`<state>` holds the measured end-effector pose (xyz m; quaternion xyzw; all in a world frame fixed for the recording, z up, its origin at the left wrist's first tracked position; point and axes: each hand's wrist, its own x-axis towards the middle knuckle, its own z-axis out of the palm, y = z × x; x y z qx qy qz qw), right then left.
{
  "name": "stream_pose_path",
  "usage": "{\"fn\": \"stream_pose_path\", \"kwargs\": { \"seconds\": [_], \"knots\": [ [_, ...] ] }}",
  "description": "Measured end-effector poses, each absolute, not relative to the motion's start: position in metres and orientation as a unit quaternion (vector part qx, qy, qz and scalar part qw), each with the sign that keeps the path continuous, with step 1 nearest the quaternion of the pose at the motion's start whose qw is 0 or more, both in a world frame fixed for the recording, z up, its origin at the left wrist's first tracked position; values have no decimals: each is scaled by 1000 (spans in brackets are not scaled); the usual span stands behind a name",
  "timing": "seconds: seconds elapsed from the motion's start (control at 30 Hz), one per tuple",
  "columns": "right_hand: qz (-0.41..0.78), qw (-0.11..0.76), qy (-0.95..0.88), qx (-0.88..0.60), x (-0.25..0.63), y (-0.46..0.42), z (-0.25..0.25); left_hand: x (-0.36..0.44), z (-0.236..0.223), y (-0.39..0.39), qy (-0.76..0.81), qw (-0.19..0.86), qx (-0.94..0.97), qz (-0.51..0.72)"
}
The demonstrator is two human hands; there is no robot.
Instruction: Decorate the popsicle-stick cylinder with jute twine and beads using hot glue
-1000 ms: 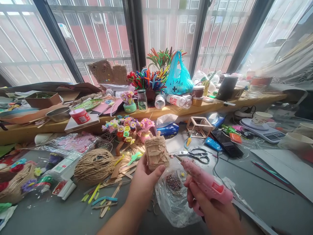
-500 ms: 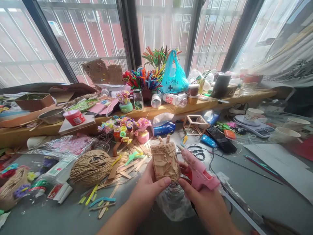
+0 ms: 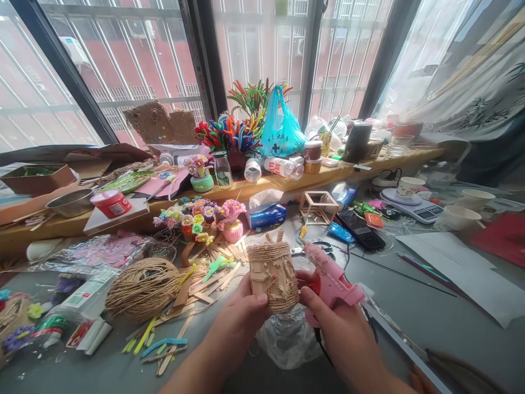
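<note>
My left hand (image 3: 241, 309) is closed round the left side and base of a small craft house (image 3: 273, 278) made of cardboard or wood strips and wound with twine at top and bottom. Two short twine-wrapped posts stick up from its top. In my right hand (image 3: 332, 323) is a pink glue gun (image 3: 332, 279), its nozzle pointing up and left, beside the house's upper right. Fingertips of that hand reach the house's right edge; whether they press on it I cannot tell. Beneath both hands lies a crumpled clear plastic bag (image 3: 283, 342).
A twine ball (image 3: 143, 287) and scattered craft sticks (image 3: 213, 282) lie to the left. Behind the house are scissors (image 3: 318, 249), a tissue pack (image 3: 267, 216) and a wooden frame (image 3: 319, 207). A phone (image 3: 361, 230) and kitchen scale (image 3: 414, 205) are at the right.
The craft house has turned slightly in my left hand, and my left thumb has moved left across its lower front. The glue gun sits slightly lower and further left in view; the whole view has shifted.
</note>
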<state>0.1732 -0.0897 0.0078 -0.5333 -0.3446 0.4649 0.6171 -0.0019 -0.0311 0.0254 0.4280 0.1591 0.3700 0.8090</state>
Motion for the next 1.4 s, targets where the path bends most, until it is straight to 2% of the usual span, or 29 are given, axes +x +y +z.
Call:
{"fn": "stream_pose_path", "kwargs": {
  "seconds": [0.13,0.43,0.6,0.87,1.1,1.4],
  "knots": [
    [482,627,-341,-508,174,-88,8,-3,29,-32,155,814,427,363],
    [450,607,-357,-549,173,-92,11,2,45,-32,156,813,432,358],
    [425,579,-364,-593,175,-93,7,-1,32,-30,171,815,393,391],
    [494,642,-285,-513,173,-96,-5,-6,18,-24,223,787,333,469],
    [481,553,-365,-574,166,-107,7,-5,28,-24,271,762,329,488],
    [475,536,-365,-595,166,-105,10,-5,33,-26,249,772,351,468]
  ]
}}
